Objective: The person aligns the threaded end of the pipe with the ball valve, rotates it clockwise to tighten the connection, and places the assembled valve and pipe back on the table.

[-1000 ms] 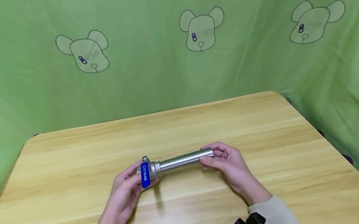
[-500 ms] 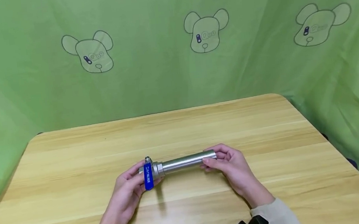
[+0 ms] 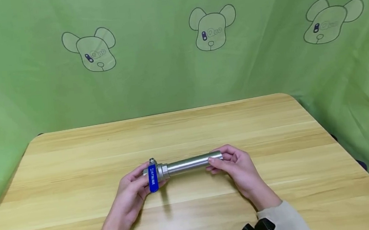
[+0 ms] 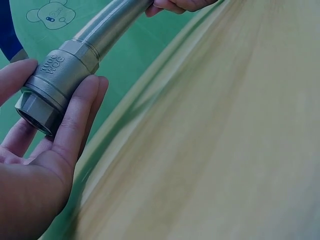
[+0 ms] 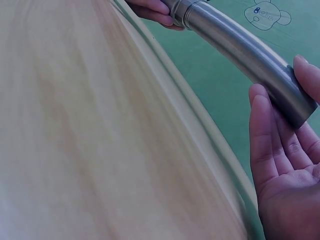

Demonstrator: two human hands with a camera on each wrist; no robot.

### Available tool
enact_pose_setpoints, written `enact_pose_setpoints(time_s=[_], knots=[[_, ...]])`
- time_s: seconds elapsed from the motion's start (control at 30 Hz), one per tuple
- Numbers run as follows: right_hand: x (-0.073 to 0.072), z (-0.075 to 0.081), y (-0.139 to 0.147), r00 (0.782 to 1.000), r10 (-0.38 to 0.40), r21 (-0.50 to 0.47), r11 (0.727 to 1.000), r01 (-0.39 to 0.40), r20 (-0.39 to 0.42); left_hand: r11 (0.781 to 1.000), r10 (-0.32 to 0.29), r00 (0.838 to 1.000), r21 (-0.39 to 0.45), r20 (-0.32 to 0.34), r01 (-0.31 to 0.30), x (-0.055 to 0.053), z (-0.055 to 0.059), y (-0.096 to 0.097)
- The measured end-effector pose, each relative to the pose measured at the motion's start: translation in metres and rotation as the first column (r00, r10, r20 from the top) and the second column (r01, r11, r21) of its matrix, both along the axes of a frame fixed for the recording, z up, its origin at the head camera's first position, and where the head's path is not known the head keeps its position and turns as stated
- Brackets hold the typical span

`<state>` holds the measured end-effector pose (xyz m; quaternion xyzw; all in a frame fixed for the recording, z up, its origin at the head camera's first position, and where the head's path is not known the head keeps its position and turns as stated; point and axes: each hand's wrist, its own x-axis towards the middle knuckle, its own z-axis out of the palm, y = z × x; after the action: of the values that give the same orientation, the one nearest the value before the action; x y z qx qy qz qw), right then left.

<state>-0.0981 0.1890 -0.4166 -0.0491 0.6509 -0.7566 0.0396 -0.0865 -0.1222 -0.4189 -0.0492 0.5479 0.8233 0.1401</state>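
Observation:
A steel ball valve (image 4: 57, 75) with a blue lever handle (image 3: 153, 178) is joined to a smooth metal pipe (image 3: 189, 164). My left hand (image 3: 130, 199) grips the valve body, thumb on one side and fingers on the other. Its hexagonal open end faces the palm in the left wrist view, and raised lettering shows on the body. At the pipe's other end, my right hand (image 3: 243, 174) pinches the tube between thumb and fingers. The pipe slants slightly up to the right, held above the table, and a shadow falls below the valve.
A wooden table (image 3: 107, 153) with rounded far corners lies under both hands. Behind it and at the sides hangs a green curtain (image 3: 154, 84) printed with bear heads. Black wrist-worn devices (image 3: 257, 229) sit at both cuffs.
The view shifts slightly. Both hands keep the same hold on the valve and pipe, whose pose stays nearly the same.

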Motion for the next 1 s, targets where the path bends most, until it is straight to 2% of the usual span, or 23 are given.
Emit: enact_pose_setpoints(time_s=[0.87,1.0], knots=[[0.0008,-0.0003,-0.0009,1.000,0.012,0.006,1.000,-0.012,0.000,1.000,0.006,1.000,-0.004,0.019,-0.006,0.0003,0.0000,-0.0009],[0.0009,0.0004,-0.0004,1.000,0.010,0.006,1.000,-0.010,-0.003,1.000,0.004,1.000,-0.003,0.004,-0.004,0.0007,0.0015,-0.0006]])
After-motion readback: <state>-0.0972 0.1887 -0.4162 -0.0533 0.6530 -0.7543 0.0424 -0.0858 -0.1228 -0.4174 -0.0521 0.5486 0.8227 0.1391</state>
